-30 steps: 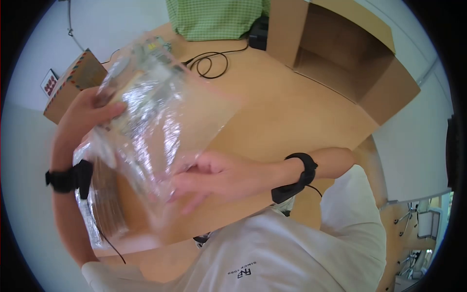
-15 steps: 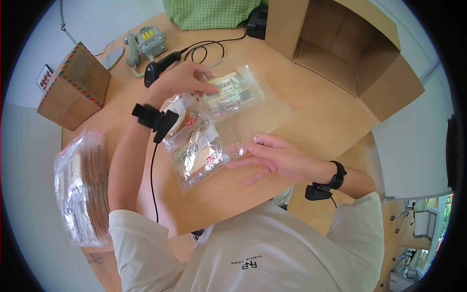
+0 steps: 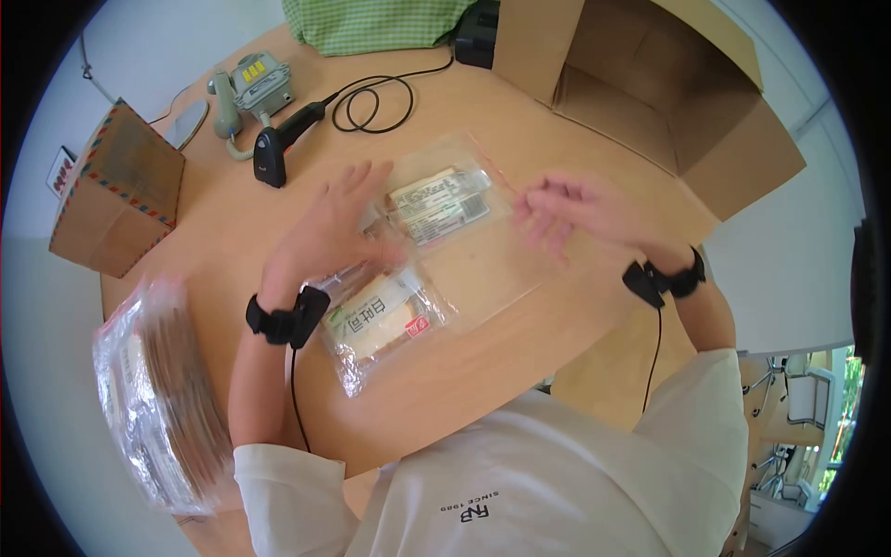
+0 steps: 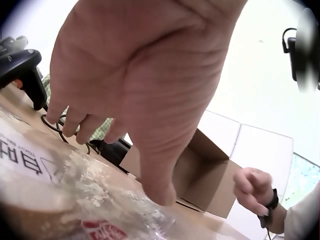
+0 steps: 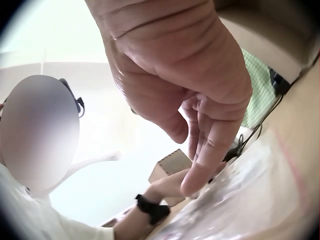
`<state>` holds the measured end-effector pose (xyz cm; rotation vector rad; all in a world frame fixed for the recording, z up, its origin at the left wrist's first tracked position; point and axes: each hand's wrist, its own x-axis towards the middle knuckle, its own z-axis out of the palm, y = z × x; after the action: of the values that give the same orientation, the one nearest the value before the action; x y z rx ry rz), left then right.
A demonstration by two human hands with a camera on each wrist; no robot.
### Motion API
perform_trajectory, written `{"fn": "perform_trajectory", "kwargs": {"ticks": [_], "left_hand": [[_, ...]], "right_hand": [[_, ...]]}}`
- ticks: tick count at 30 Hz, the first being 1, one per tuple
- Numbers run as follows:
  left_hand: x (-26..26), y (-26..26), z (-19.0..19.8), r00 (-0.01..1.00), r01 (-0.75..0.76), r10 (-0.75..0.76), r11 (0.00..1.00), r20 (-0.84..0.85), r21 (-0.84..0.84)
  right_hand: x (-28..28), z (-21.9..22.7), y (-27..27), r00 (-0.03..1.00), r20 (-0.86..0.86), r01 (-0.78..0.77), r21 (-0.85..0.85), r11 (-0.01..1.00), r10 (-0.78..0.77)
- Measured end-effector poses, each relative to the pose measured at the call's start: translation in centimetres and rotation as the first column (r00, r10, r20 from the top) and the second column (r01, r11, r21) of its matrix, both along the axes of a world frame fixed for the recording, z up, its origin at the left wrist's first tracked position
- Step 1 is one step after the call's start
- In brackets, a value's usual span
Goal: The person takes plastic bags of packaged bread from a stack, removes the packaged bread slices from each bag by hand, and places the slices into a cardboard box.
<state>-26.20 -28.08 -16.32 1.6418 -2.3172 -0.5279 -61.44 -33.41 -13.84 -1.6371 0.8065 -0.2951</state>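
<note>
Head view: the clear bag [image 3: 506, 283] lies flat on the desk [image 3: 455, 385], between the two hands, with its pink edge on the far right side.
Bread packets: the upper packet [image 3: 441, 206] shows a printed label with barcode; the lower packet [image 3: 376, 317], nearer to the person, shows large dark characters and a red mark. One more packet is partly hidden under the left hand. I cannot tell if every packet is inside the clear bag.
Left hand: the left hand [image 3: 339, 227] is above the packets, palm down, the fingers spread and gripping nothing. The upper packet is just beside the fingers, the lower packet is below the thumb side. If the thumb touches the film, I cannot tell.
Right hand: the right hand [image 3: 580, 209] is blurred in the head view, just beside the pink edge. In the right wrist view its fingers are loosely bent, the thumb apart from them, and they hold nothing.
Wrists: each one carries a black band with a small device.
Left side of desk: a stack of plastic-wrapped packets [image 3: 158, 399] stands near the edge, and farther is a small box [image 3: 121, 190] with striped edges.
Far side: a black scanner [image 3: 270, 158] with looped cable [image 3: 410, 104], a grey device [image 3: 262, 85], and a green checked cloth [image 3: 376, 26].
Far right: a large carton [image 3: 617, 111] is open toward the person.
</note>
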Motion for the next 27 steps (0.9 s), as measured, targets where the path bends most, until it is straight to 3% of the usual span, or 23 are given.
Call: {"fn": "perform_trajectory", "kwargs": {"ticks": [1,4,7,10,14,16,27], "left_hand": [[0.2,0.5,-0.4,0.989,0.015,-0.014,1.000,0.150,-0.006],[0.5,1.7,-0.8,0.985,0.028,-0.039,0.997,0.166,0.066],[0.6,2.4,-1.3,0.984,0.007,-0.015,0.999,0.177,0.047],[0.7,2.3,-1.2,0.987,0.018,-0.029,0.998,0.160,0.067],[0.5,2.2,-1.0,0.991,0.028,-0.038,0.996,0.126,0.081],[0.4,2.1,-1.0,0.985,0.017,-0.027,0.998,0.170,0.063],[0.3,2.1,-0.8,0.986,0.054,-0.061,0.997,0.156,0.049]], "right_hand": [[0.0,-1.0,-1.7,0.999,0.023,0.031,-0.067,0.997,-0.030],[0.4,-4.1,-6.1,0.999,-0.021,0.036,-0.178,0.983,-0.040],[1.9,-5.2,-8.3,0.991,-0.124,0.026,-0.154,0.988,-0.046],[3.5,-4.3,-8.6,0.974,-0.224,-0.003,-0.182,0.983,-0.038],[5.0,-4.6,-9.1,0.971,-0.232,0.014,-0.166,0.986,-0.053],[5.4,-4.7,-9.4,0.973,-0.225,0.033,-0.049,0.998,-0.044],[5.3,-4.3,-8.8,0.995,-0.099,0.016,-0.053,0.998,-0.022]]}}
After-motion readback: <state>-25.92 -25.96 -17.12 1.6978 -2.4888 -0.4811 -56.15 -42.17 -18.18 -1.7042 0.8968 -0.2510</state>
